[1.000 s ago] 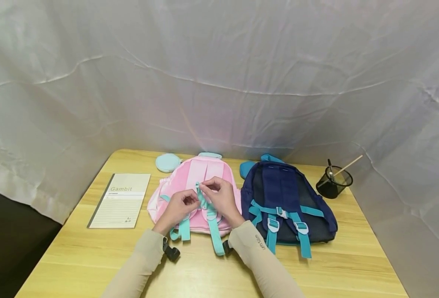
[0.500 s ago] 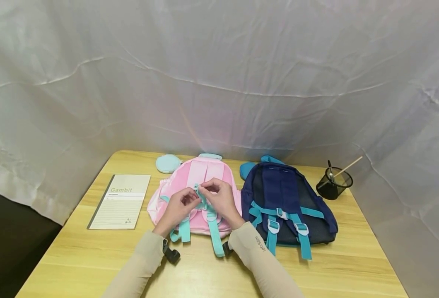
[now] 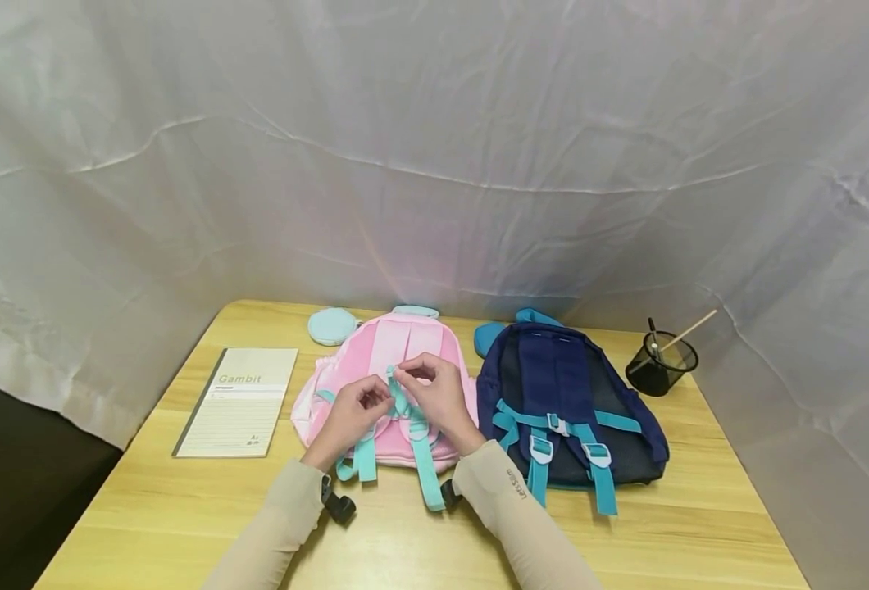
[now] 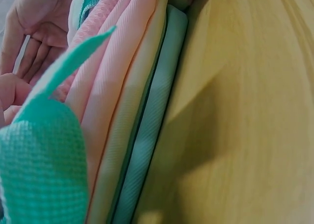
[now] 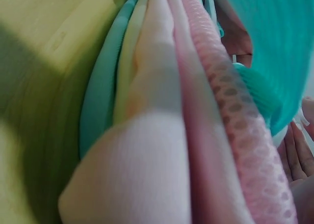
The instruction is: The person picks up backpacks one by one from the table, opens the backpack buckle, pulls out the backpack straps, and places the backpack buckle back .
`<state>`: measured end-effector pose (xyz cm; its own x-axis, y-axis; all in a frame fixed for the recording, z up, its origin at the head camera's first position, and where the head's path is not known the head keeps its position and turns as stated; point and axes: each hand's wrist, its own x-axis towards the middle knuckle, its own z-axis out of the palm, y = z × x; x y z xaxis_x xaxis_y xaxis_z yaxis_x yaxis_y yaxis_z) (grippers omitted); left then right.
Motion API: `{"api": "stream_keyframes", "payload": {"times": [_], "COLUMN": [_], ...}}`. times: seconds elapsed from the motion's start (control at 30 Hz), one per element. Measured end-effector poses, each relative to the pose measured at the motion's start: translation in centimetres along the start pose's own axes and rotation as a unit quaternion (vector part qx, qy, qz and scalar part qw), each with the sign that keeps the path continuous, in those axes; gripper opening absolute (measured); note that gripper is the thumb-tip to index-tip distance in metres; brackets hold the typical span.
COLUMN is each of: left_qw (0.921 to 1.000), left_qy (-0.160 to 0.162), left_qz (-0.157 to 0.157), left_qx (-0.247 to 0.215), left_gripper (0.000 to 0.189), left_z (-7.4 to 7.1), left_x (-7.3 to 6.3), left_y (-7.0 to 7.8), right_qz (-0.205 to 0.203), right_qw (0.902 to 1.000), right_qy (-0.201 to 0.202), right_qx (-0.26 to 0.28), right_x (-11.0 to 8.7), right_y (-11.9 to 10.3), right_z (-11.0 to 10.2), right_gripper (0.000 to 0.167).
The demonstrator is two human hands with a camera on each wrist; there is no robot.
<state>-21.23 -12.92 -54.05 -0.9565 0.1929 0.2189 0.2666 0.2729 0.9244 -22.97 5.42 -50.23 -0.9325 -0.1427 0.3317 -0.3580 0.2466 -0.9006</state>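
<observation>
A pink backpack [image 3: 364, 348] lies back side up on the wooden table, its teal straps facing me. Over its middle, my right hand [image 3: 440, 397] pinches a thin teal strap [image 3: 399, 398] between thumb and fingers near the strap's upper end. My left hand [image 3: 352, 414] pinches lower on the same strap, thumb and index fingertip together; the fingertips hide what lies between them. Wider loose teal webbing [image 4: 44, 165] hangs close to the left wrist view, beside the bag's layered edge. Pink mesh padding [image 5: 245, 131] runs along the bag in the right wrist view.
A navy backpack [image 3: 556, 360] with teal straps and a joined white buckle [image 3: 557, 423] lies to the right. Farther right stands a black mesh pen cup [image 3: 652, 373] holding a stick and pen. A notebook [image 3: 235, 410] lies left; a round light-blue pouch [image 3: 333, 326] sits behind the pink bag.
Both hands stay at nearly the same spot over the pink backpack. The strap's upper end dips and shifts slightly between the fingertips. Both bags stay in place.
</observation>
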Motion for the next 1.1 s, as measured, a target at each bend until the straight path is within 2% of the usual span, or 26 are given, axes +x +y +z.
{"api": "stream_keyframes", "payload": {"times": [0.27, 0.43, 0.63, 0.83, 0.97, 1.1], "left_qw": [0.9998, 0.9998, 0.9997, 0.9996, 0.9998, 0.9999], "left_qy": [-0.013, -0.006, 0.021, 0.026, 0.017, 0.011], "left_qz": [0.008, 0.008, -0.007, -0.014, -0.01, -0.011], "left_qx": [0.012, 0.014, 0.003, 0.004, 0.001, -0.002], "left_gripper": [0.012, 0.011, 0.008, 0.007, 0.008, 0.007], "left_z": [-0.1, 0.0, 0.2, 0.3, 0.1, 0.0], "left_x": [-0.1, 0.0, 0.1, 0.1, -0.3, -0.3], "left_y": [0.0, 0.1, 0.3, 0.4, 2.2, 2.0], "right_qz": [0.008, 0.016, 0.016, 0.015, 0.019, 0.014], "right_qw": [0.9998, 0.9997, 0.9996, 0.9994, 0.9993, 0.9996], "right_qy": [0.003, 0.008, 0.0, -0.004, 0.004, 0.004], "right_qx": [0.019, 0.016, 0.024, 0.031, 0.033, 0.023], "right_x": [0.0, 0.0, -0.2, -0.6, -0.6, -0.3], "right_y": [-0.1, -0.2, -2.2, -3.7, -3.4, -1.4], "right_z": [-0.1, 0.0, -0.4, -0.8, -0.5, -0.4], "right_gripper": [0.009, 0.011, 0.012, 0.011, 0.011, 0.01]}}
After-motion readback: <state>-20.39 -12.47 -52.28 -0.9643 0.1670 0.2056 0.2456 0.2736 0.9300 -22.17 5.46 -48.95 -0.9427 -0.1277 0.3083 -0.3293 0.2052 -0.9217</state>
